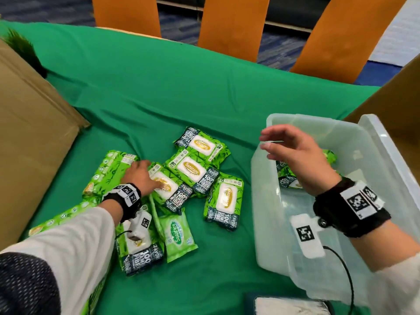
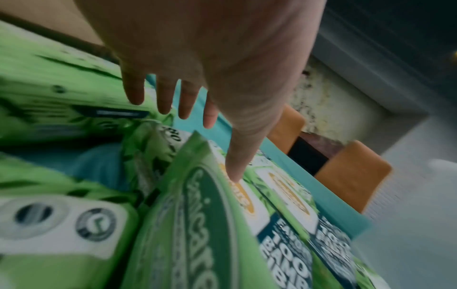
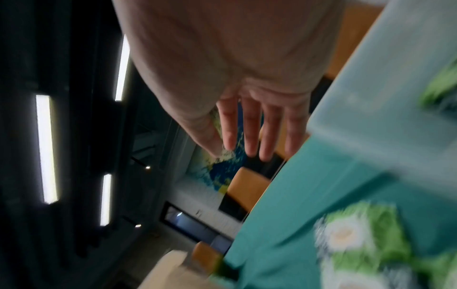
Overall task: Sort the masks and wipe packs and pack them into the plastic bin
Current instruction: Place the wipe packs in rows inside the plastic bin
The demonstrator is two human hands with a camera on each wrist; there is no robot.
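A green-clothed table point(image 1: 159, 87) carries scattered wipe packs point(image 1: 195, 171), a clear plastic bin point(image 1: 268, 223) and cardboard boxes point(image 1: 27, 137).

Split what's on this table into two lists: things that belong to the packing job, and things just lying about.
Part of the job:
- wipe packs heaped on the green cloth
- small pale wipe pack
- plastic bin, packs already inside
- left hand on the heap
- right hand open over the bin

Lying about:
- cardboard box
- orange chairs
- green cloth
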